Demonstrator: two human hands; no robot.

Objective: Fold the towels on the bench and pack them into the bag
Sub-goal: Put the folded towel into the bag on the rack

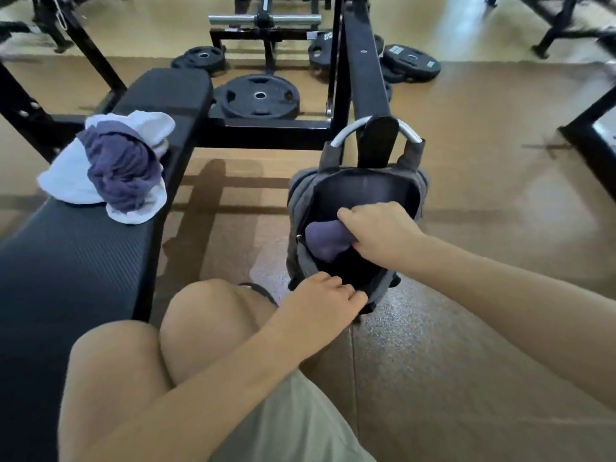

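The right hand [380, 235] grips a folded purple towel [325, 241] inside the open mouth of the grey bag [301, 261], which hangs from a metal bar [346, 131], while the left hand [325, 301] pinches the bag's near rim at 6 o'clock. At 10 o'clock from the bag, a crumpled purple towel [121, 171] lies on white towels [66, 178] on the black bench [73, 255].

**Cloth, ribbed padding, rubber and steel**

The bag [358, 195] is matt grey woven cloth. Left of it, the bench [76, 261] has ribbed black padding bearing soft terry towels [110, 168]. Beyond it lie matt rubber plates [260, 96] and a shiny steel bar [265, 20].
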